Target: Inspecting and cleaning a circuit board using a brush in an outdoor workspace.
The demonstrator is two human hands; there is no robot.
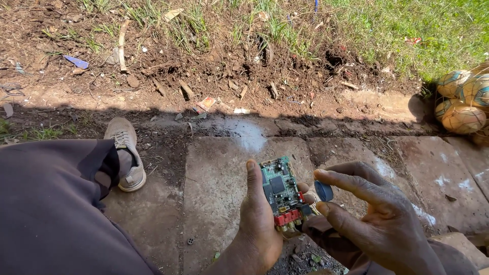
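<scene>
My left hand [257, 224] holds a small green circuit board [281, 189] upright by its lower edge, thumb along the board's left side. Red connector blocks [288, 218] sit at the board's bottom end. My right hand [374, 221] is just right of the board, pinching a small round blue cap-like piece [324, 191] between thumb and forefinger, close to the board's right edge. What the blue piece belongs to is hidden by the fingers.
My leg in dark trousers [51, 203] and a grey shoe [126, 153] fill the left. Worn concrete slabs [214, 183] lie below, bare soil with litter [204, 71] and grass [417, 25] beyond. Several balls in a net [463, 99] rest at the right edge.
</scene>
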